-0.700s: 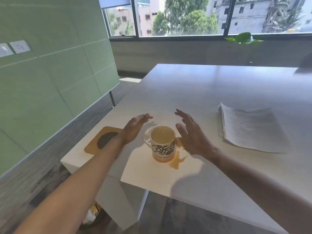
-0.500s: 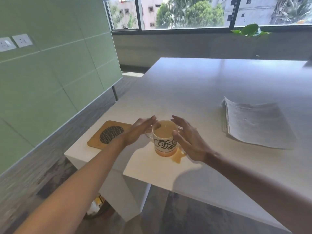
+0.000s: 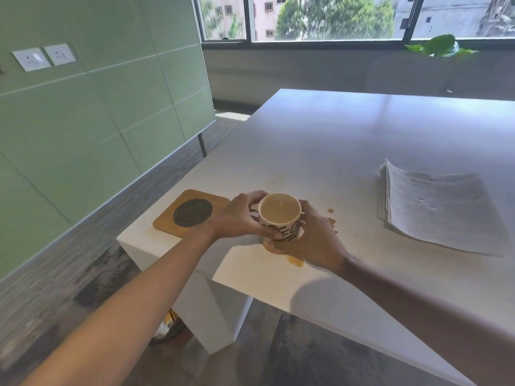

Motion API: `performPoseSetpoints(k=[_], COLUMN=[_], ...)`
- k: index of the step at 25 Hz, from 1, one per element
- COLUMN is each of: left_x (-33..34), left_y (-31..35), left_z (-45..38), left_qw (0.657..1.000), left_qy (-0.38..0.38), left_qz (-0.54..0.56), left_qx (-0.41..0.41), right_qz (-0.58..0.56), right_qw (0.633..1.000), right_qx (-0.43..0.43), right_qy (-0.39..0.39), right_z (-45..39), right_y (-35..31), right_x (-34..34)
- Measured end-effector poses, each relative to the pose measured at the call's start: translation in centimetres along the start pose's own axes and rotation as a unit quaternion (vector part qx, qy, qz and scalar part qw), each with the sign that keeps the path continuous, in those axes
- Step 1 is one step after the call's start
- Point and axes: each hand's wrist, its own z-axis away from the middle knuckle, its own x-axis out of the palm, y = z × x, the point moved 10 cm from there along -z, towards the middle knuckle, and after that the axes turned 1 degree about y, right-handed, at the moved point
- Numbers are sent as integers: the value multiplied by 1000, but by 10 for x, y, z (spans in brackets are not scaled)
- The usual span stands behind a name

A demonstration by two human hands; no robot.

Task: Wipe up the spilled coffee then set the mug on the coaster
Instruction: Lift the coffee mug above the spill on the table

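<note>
Head view: both hands clasp the mug (image 3: 280, 215) near the table (image 3: 348, 140) corner, left hand (image 3: 237, 218) and right hand (image 3: 312, 243) with fingers curled round its wall. Spilled coffee (image 3: 296, 261) pools beneath; coaster (image 3: 192, 213) lies just left. Lift level and slowly, as the mug is nearly full.

A single wide-angle camera worn on the person's head looks forward and down over the near corner of a white table (image 3: 348, 140), close enough that both forearms reach in from the bottom edge. It faces a window (image 3: 328, 18) at the far side, with a green wall (image 3: 83, 112) on the left. Straight lines bow toward the edges.
</note>
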Motion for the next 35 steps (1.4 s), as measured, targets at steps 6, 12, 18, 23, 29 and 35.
performPoseSetpoints(k=[6, 12, 18, 23, 29, 35], left_x=[-2, -3, -6, -18, -43, -69], left_y=[0, 0, 2, 7, 16, 13], left_z=[0, 2, 4, -2, -29, -73], left_qw=[1000, 999, 999, 997, 997, 998], left_qy=[15, 31, 51, 72, 75, 55], left_qz=[-7, 1, 7, 4, 1, -11], left_qx=[-4, -12, -14, -14, 8, 39], right_qz=[0, -10, -2, 4, -15, -21], right_qw=[1000, 999, 1000, 1000, 999, 998], right_qx=[10, 30, 22, -3, -18, -12], right_qy=[15, 21, 17, 21, 35, 61], right_z=[0, -2, -7, -20, -51, -95], right_y=[0, 4, 0, -14, -24, -22], right_x=[-3, -3, -6, -14, -21, -22])
